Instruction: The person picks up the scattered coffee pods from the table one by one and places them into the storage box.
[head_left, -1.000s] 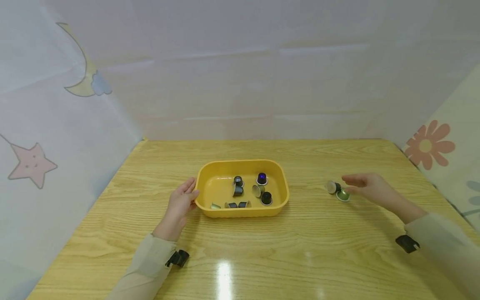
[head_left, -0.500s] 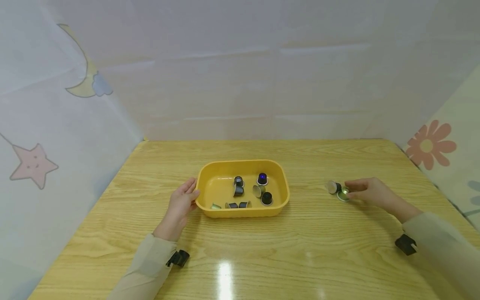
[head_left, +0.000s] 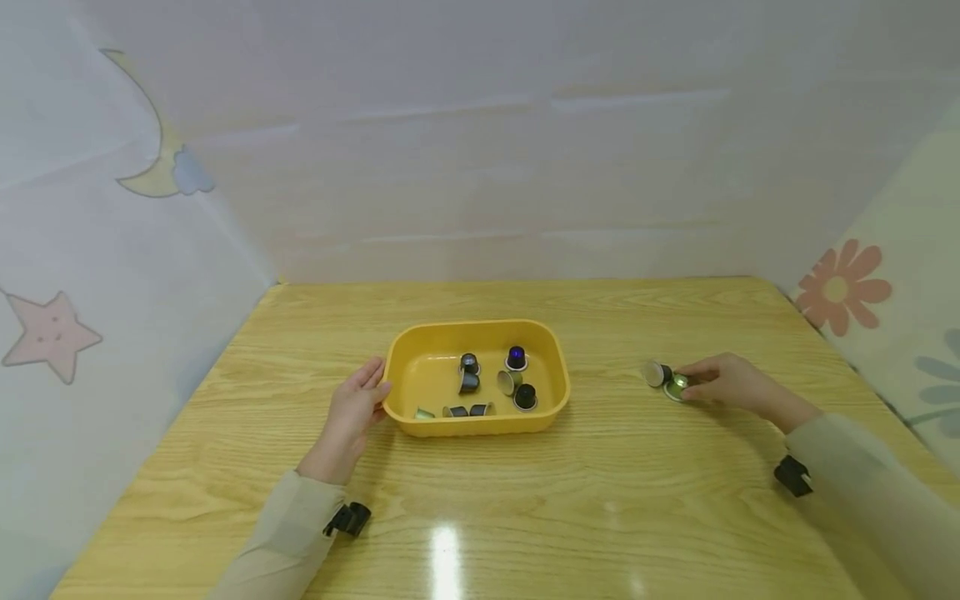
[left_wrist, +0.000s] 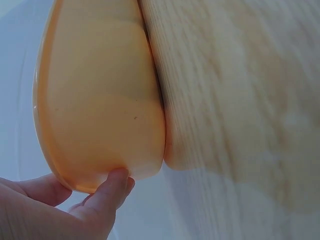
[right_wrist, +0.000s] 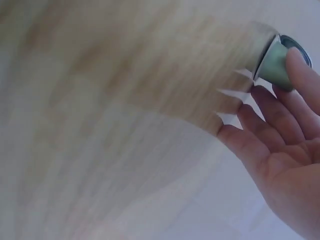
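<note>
The left hand [head_left: 351,410] holds the left end of a yellow plastic tub [head_left: 480,427]. In the left wrist view its thumb and fingers [left_wrist: 115,185] pinch the tub's rim and wall at one end. Farther right on the table, the right hand [head_left: 726,382] has thumb and fingertips around a green coffee capsule [head_left: 674,388], which stands on its wide rim. The right wrist view shows the thumb pressed on the side of this green capsule [right_wrist: 275,66], with fingers behind it. Touching it or close beside it lies a dark capsule [head_left: 655,373], its pale lid facing left.
Inside the tub are several capsules, among them a blue-purple one [head_left: 517,357], a black one [head_left: 526,397] and a pale green one [head_left: 424,413]. The wood-grain table [head_left: 525,500] meets a pale cloth backdrop [head_left: 480,192] at the back and sides.
The right hand has come down to the green capsule, its fingers closing in around it. The left hand stays on the tub. The head view has shifted slightly.
</note>
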